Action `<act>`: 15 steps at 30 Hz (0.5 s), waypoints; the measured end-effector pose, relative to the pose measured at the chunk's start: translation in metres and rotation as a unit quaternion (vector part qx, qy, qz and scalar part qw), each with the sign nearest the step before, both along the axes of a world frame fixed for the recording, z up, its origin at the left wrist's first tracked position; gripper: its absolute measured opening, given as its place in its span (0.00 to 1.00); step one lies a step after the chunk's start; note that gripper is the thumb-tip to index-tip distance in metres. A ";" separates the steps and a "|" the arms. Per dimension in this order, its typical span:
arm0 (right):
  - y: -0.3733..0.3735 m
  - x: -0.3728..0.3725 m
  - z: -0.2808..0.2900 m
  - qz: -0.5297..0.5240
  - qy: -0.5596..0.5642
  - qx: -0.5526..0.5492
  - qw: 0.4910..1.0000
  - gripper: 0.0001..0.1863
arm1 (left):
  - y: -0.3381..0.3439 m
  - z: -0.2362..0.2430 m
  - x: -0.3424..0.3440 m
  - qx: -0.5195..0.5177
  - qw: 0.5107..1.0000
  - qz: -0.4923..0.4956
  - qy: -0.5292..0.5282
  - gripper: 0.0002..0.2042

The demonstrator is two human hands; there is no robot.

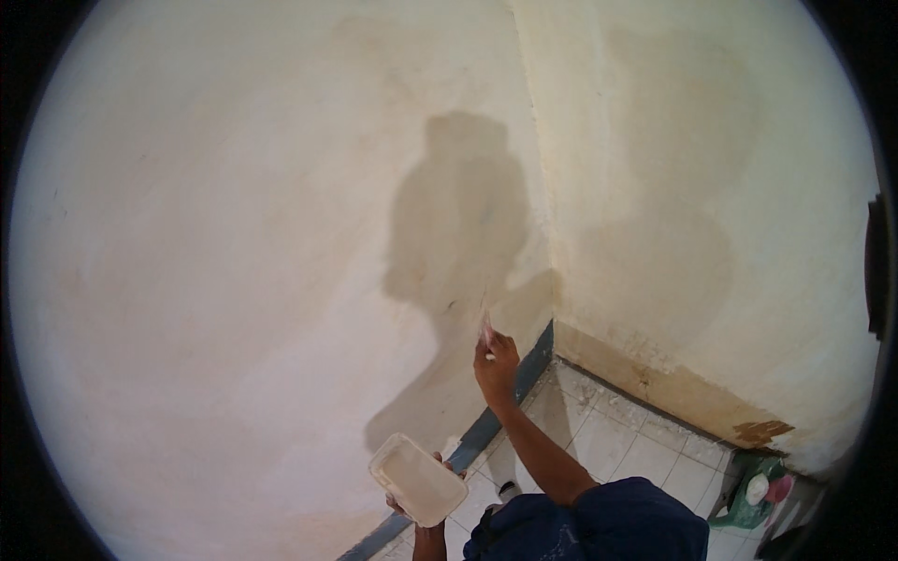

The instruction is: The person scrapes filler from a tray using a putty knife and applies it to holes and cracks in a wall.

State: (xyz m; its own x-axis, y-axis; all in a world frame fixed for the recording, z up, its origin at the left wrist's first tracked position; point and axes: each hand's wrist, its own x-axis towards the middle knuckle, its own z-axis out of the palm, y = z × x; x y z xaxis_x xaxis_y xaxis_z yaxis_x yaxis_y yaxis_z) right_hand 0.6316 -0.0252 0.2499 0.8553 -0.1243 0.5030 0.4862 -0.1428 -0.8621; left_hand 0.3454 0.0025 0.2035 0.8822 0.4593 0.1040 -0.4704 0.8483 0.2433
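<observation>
My right hand (pixel 496 363) is raised against the cream wall (pixel 234 280) near the room corner, gripping a thin scraper-like tool (pixel 485 323) whose blade touches the wall. My left hand (pixel 423 512) is low, mostly hidden under a pale rectangular tray (pixel 417 479) that it holds flat. The tray looks coated with off-white paste. My shadow falls on the wall just above and left of the right hand.
A second cream wall (pixel 711 187) meets the first at a corner, with a worn brown strip at its base (pixel 692 397). A blue skirting band (pixel 486 430) runs along the white tiled floor (pixel 645 458). A green bag with containers (pixel 753 491) sits at lower right.
</observation>
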 end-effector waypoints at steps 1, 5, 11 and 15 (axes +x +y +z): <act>0.015 0.003 0.007 -0.031 -0.047 -0.036 0.998 0.05 | 0.001 0.001 0.001 -0.001 1.000 -0.002 0.000 0.47; 0.055 -0.029 0.028 0.006 -0.073 -0.173 0.982 0.09 | 0.009 0.005 -0.005 0.014 1.000 -0.004 0.007 0.49; 0.007 -0.091 0.017 0.181 -0.148 -0.042 0.971 0.03 | 0.033 0.004 -0.045 0.024 0.999 -0.017 0.012 0.49; -0.003 -0.016 -0.030 -0.013 0.022 -0.054 0.998 0.07 | 0.032 0.007 -0.044 -0.012 0.999 -0.034 -0.016 0.48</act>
State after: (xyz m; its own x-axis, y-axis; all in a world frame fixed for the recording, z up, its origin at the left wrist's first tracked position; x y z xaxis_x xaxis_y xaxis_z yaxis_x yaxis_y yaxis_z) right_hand 0.6158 -0.0280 0.2200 0.8738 -0.0933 0.4772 0.4436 -0.2486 -0.8610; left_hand 0.3018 0.0340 0.2107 0.9080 0.4011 0.1213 -0.4184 0.8842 0.2078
